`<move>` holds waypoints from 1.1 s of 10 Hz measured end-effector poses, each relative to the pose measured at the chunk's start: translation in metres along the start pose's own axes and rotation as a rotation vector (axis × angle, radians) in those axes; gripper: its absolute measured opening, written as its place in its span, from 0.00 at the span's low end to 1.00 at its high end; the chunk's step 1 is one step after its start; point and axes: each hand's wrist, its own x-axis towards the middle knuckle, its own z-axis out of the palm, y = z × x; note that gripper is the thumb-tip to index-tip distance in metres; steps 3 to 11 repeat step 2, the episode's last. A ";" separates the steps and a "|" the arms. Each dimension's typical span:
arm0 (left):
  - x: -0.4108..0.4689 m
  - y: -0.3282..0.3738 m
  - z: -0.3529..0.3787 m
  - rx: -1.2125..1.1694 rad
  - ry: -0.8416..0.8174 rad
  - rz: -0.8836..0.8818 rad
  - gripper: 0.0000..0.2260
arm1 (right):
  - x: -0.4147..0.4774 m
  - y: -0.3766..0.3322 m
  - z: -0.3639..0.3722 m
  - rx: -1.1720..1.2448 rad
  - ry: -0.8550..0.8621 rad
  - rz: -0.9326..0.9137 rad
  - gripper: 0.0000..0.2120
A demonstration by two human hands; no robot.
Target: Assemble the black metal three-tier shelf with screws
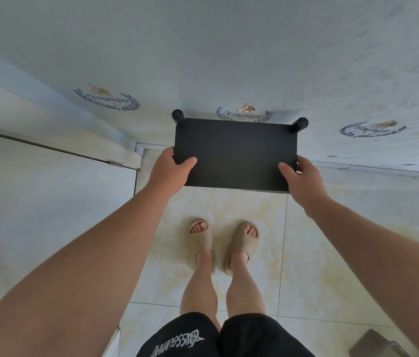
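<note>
Shelf (pixel 234 153) — left hand (pixel 175 171) and right hand (pixel 303 181) grip its ends, above beige tiled floor (pixel 254 212)

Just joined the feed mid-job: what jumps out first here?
The black shelf sits at centre, seen from above, the left hand and right hand gripping its near corners. Two black posts stick up at its far corners, by a wall printed with ship emblems. Below, worn beige slippers stand on pale tiles.
</note>
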 end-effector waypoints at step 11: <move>-0.048 0.025 -0.010 0.297 0.074 0.127 0.33 | -0.046 -0.018 -0.012 -0.140 -0.017 -0.072 0.27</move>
